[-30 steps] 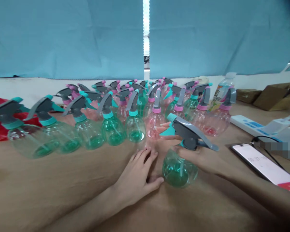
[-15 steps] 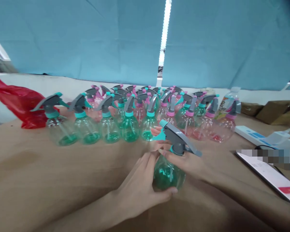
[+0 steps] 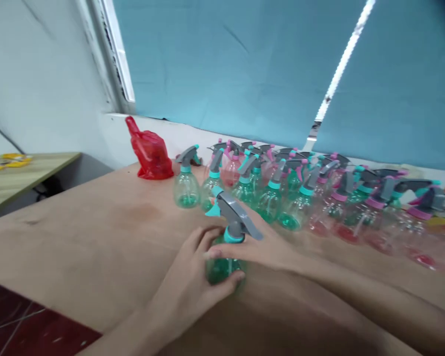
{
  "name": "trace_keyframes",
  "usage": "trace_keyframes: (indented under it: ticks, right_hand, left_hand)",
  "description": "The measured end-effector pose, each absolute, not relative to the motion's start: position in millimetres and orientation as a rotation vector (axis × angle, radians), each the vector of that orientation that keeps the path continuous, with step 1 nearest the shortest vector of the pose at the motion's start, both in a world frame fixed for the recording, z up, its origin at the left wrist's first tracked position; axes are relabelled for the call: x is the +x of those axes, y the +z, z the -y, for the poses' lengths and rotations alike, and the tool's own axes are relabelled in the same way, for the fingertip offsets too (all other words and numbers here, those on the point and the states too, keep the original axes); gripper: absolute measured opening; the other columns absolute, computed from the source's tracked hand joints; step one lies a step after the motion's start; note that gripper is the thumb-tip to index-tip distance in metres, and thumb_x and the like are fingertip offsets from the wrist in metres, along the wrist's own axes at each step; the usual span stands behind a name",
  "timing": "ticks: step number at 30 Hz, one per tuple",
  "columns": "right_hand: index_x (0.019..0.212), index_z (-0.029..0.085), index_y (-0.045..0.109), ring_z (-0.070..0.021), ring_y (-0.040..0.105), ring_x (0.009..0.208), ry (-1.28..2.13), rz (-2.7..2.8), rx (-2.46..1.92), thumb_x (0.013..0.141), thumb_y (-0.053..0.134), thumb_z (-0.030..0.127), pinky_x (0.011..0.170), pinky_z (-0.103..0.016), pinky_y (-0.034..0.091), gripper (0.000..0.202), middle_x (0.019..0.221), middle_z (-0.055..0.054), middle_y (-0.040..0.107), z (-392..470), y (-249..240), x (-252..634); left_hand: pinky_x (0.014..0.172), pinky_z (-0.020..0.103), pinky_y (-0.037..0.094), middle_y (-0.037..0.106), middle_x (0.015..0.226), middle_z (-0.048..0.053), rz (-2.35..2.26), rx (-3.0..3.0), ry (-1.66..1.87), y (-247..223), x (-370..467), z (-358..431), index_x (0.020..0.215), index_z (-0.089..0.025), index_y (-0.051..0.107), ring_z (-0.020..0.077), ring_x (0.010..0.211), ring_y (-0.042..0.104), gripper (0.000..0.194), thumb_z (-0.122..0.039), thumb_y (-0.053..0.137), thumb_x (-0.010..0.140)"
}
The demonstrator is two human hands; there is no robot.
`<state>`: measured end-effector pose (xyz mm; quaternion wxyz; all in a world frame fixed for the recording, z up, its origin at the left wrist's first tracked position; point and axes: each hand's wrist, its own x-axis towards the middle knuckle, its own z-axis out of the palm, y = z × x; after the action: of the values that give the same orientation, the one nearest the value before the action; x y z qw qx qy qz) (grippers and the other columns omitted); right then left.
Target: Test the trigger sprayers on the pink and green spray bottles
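A green spray bottle (image 3: 221, 266) with a grey trigger head and teal nozzle stands on the brown table (image 3: 96, 232) in front of me. My left hand (image 3: 193, 287) wraps around its round body from the left. My right hand (image 3: 267, 249) grips its neck just under the trigger head. Behind it stand several rows of green and pink spray bottles (image 3: 282, 193), running off to the right.
A crumpled red plastic bag (image 3: 150, 153) lies at the back left of the table. A second wooden table (image 3: 18, 170) with yellow items is at the far left. Blue curtains (image 3: 226, 69) hang behind. The table's left edge drops to a dark red floor (image 3: 18, 326).
My left hand has closed around the bottle's body while my right hand keeps the neck. My view has swung left; the phone and boxes on the right have left the frame.
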<state>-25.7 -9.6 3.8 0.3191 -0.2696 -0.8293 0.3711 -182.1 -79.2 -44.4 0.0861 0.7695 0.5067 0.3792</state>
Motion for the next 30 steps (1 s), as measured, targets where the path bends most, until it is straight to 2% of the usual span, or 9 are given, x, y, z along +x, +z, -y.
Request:
trace_keyframes:
  ticks: [3,5,8,10,15,18,22,25,30]
  right_hand:
    - [0.130,0.025,0.046,-0.0250,0.052,0.117,0.905,2.402,-0.667,0.067,0.075,0.044,0.094,-0.042,0.045,0.072,0.135,-0.008,0.051,-7.7,18.4,-44.7]
    - [0.135,0.024,0.043,-0.0262,0.052,0.117,0.832,2.428,-0.750,0.069,0.072,0.051,0.091,-0.042,0.046,0.077,0.140,-0.010,0.047,-19.7,25.6,-57.8]
    - [0.131,0.017,0.049,-0.0239,0.063,0.095,0.716,2.358,-0.931,0.073,0.065,0.058,0.080,-0.039,0.050,0.073,0.119,-0.013,0.063,-36.4,30.3,-80.5]
    - [0.129,0.014,0.051,-0.0232,0.066,0.080,0.672,2.330,-1.013,0.076,0.062,0.057,0.071,-0.038,0.052,0.069,0.103,-0.013,0.067,-46.3,29.9,-96.0]
    - [0.143,0.020,0.034,-0.0166,0.061,0.048,0.662,2.301,-1.071,0.080,0.060,0.050,0.055,-0.036,0.051,0.075,0.090,-0.009,0.068,-68.2,23.5,-126.3]
    - [0.144,0.020,0.033,-0.0134,0.055,0.037,0.722,2.284,-1.095,0.081,0.060,0.048,0.047,-0.033,0.051,0.073,0.079,-0.006,0.068,-79.7,20.4,-138.0]
    - [0.138,0.017,0.038,-0.0146,0.061,0.045,0.822,2.245,-1.097,0.082,0.059,0.047,0.039,-0.028,0.050,0.068,0.090,-0.011,0.069,-89.6,18.4,-150.6]
    - [0.139,0.015,0.033,-0.0152,0.064,0.051,0.878,2.217,-1.085,0.082,0.059,0.047,0.037,-0.026,0.050,0.070,0.102,-0.015,0.067,-93.2,15.1,-159.3]
    - [0.132,0.014,0.040,-0.0168,0.065,0.062,0.935,2.164,-1.123,0.086,0.059,0.043,0.047,-0.029,0.054,0.058,0.108,-0.015,0.064,-99.2,5.3,-170.1]
  left_hand:
    - [0.096,0.045,0.043,0.049,0.122,0.006,-1.692,2.196,1.174,-44.1,-227.0,75.3,0.119,-0.026,0.047,0.0270,0.112,0.051,0.041,-0.042,0.062,0.084]
    - [0.093,0.048,0.043,0.051,0.112,0.007,-1.810,2.162,1.289,-43.4,-258.0,67.8,0.110,-0.022,0.054,0.0290,0.107,0.052,0.042,-0.051,0.062,0.081]
    - [0.091,0.050,0.043,0.054,0.102,0.006,-1.896,1.999,1.309,-39.5,-301.6,49.8,0.106,-0.021,0.057,0.0303,0.101,0.055,0.048,-0.055,0.065,0.073]
    - [0.088,0.049,0.045,0.055,0.107,0.008,-1.913,1.949,1.340,-35.8,-326.8,34.6,0.110,-0.021,0.055,0.0308,0.100,0.056,0.052,-0.055,0.065,0.072]
    - [0.084,0.046,0.046,0.061,0.113,0.009,-1.902,1.899,1.374,-30.5,-372.1,-6.3,0.107,-0.022,0.054,0.0321,0.102,0.059,0.046,-0.051,0.065,0.073]
    - [0.087,0.046,0.044,0.061,0.117,0.008,-1.884,1.909,1.381,-31.9,-386.8,-28.3,0.106,-0.023,0.055,0.0315,0.107,0.057,0.039,-0.045,0.066,0.075]
    - [0.088,0.045,0.046,0.059,0.120,0.009,-1.869,1.934,1.350,-36.3,-394.3,-49.3,0.112,-0.019,0.056,0.0291,0.109,0.057,0.033,-0.034,0.067,0.084]
    - [0.083,0.044,0.051,0.056,0.121,0.009,-1.852,1.968,1.319,-38.9,-394.9,-59.4,0.119,-0.016,0.055,0.0250,0.101,0.060,0.030,-0.029,0.060,0.093]
    - [0.081,0.043,0.052,0.057,0.120,0.009,-1.789,2.032,1.275,-39.7,-394.4,-69.6,0.120,-0.016,0.054,0.0239,0.098,0.061,0.030,-0.029,0.059,0.094]
